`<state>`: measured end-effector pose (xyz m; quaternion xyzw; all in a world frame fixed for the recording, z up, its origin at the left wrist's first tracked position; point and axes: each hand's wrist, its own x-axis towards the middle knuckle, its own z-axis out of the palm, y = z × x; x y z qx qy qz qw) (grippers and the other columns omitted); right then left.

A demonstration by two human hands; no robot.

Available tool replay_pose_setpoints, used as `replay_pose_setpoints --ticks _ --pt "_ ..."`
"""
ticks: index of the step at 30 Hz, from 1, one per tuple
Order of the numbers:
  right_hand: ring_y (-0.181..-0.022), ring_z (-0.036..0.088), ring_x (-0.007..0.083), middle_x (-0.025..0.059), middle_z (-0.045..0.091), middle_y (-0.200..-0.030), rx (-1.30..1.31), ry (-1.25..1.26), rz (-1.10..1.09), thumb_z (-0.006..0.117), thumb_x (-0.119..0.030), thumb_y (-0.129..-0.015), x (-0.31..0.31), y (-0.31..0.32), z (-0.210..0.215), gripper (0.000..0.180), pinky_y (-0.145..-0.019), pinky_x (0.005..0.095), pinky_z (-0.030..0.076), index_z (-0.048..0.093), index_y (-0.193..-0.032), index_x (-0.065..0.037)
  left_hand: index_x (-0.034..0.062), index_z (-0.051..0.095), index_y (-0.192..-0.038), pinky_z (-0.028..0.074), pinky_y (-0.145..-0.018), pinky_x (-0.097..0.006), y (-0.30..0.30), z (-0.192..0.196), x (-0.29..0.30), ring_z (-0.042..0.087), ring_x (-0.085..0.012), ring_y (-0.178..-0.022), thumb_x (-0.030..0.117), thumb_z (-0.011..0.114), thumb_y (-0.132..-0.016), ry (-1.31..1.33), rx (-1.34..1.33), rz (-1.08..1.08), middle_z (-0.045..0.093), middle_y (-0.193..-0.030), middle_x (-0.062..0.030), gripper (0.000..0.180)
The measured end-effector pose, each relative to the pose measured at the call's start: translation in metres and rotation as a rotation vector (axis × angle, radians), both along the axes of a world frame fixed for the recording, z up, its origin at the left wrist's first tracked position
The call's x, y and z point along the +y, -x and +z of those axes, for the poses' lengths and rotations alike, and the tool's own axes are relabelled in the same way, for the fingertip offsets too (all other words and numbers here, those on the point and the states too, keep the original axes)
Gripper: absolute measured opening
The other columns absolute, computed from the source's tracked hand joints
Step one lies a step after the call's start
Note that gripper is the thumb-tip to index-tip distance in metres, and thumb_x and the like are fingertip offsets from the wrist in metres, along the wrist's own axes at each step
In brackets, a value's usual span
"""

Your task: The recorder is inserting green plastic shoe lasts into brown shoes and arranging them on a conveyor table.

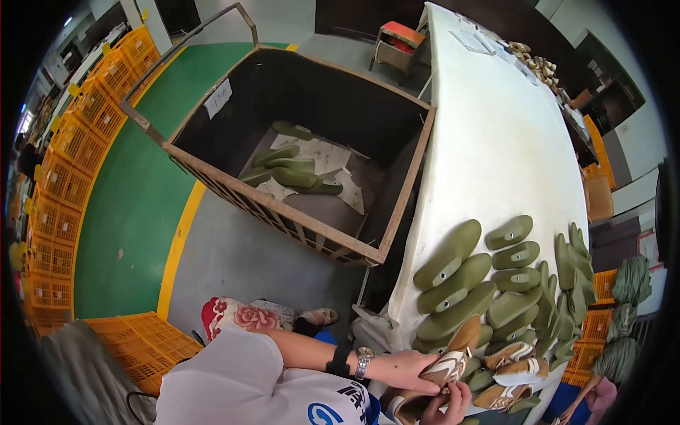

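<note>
My left hand (409, 371), with a watch and a black band on its wrist, is closed round a tan-and-brown sneaker (459, 353) with white stripes. Just below it, the bent fingers of my right hand (450, 406) pinch at the near end of the same sneaker. Another brown shoe (405, 406) lies under my hands, its opening partly hidden. Beside them, on the white table, are more brown-and-white sneakers (516, 374). Beyond these lie several green shoe lasts (453, 287), some in rows and others heaped to the right (575, 269).
A large dark cart (333, 234) with a rusty frame stands left of the white table (496, 142), green lasts (290, 170) inside it. Orange crates (64, 177) line the far left. A heap of shoes (535, 64) is at the table's far end. Another person (601, 398) is at lower right.
</note>
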<state>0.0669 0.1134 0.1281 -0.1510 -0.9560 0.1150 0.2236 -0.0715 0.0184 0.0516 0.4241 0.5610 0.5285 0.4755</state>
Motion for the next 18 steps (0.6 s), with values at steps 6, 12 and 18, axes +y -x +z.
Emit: replay_pose_setpoints --ticks 6,12,18 --pt "-0.081 0.058 0.0316 0.0157 0.059 -0.092 0.018 -0.061 -0.097 0.060 0.007 -0.073 0.005 0.048 0.006 0.021 -0.069 0.0371 0.049 0.065 -0.091 -0.002 0.0018 0.039 -0.127 0.045 -0.084 -0.038 0.024 -0.008 0.005 0.049 -0.0311 -0.107 0.037 0.066 -0.075 -0.263 0.445 0.471 0.046 -0.118 -0.0189 0.068" --pt "-0.078 0.058 0.0322 0.0152 0.058 -0.090 -0.020 -0.070 -0.031 0.058 0.006 -0.074 0.006 0.074 0.003 0.019 -0.069 0.0390 0.049 0.065 -0.089 -0.004 -0.0031 0.050 -0.111 0.046 -0.082 -0.035 0.035 -0.010 0.014 0.049 -0.0293 -0.106 0.012 0.061 -0.072 -0.322 0.649 0.451 0.049 -0.110 -0.0144 0.044" --pt "-0.078 0.057 0.0331 0.0163 0.057 -0.089 0.006 0.007 -0.064 0.057 0.007 -0.074 0.004 0.068 0.003 0.020 -0.066 0.0398 0.047 0.064 -0.090 -0.003 -0.0029 0.055 -0.091 0.051 -0.068 -0.031 0.037 -0.013 0.020 0.059 -0.0269 -0.087 0.007 0.057 -0.072 -0.347 0.551 0.411 0.055 -0.092 -0.0124 0.022"
